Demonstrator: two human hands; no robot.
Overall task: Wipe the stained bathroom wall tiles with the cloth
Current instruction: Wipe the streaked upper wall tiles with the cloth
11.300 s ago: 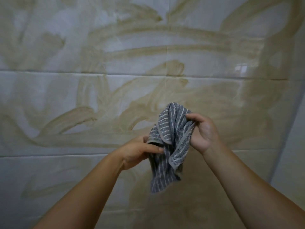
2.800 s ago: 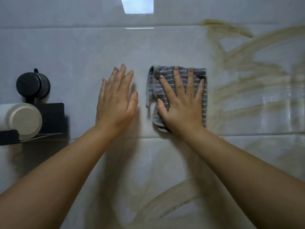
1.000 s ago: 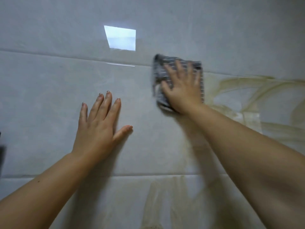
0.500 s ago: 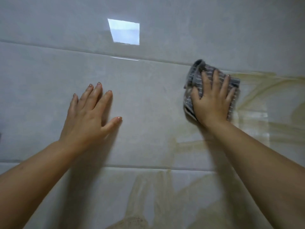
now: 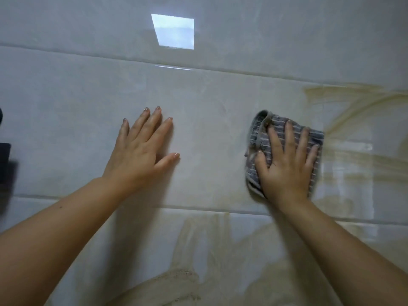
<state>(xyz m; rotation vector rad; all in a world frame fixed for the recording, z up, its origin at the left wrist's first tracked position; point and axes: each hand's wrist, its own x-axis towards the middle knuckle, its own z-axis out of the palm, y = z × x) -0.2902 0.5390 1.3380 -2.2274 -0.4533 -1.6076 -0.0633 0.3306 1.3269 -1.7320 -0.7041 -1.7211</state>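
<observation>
Cloth, grey-striped and folded, sits at three o'clock of centre on the wall tiles, pressed flat under the right hand, fingers spread and straight. The left hand lies flat on tile at the cloth's nine o'clock, fingers straight, holding nothing.

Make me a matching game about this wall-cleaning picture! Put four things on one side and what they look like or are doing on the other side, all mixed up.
Things:
1. left hand
2. right hand
3. cloth
4. stains

Clues:
A. grey with pale stripes
B. brownish smears on the tile
C. flat on bare tile, holding nothing
D. pressing flat on the cloth

Pairs: 1-C, 2-D, 3-A, 4-B
</observation>
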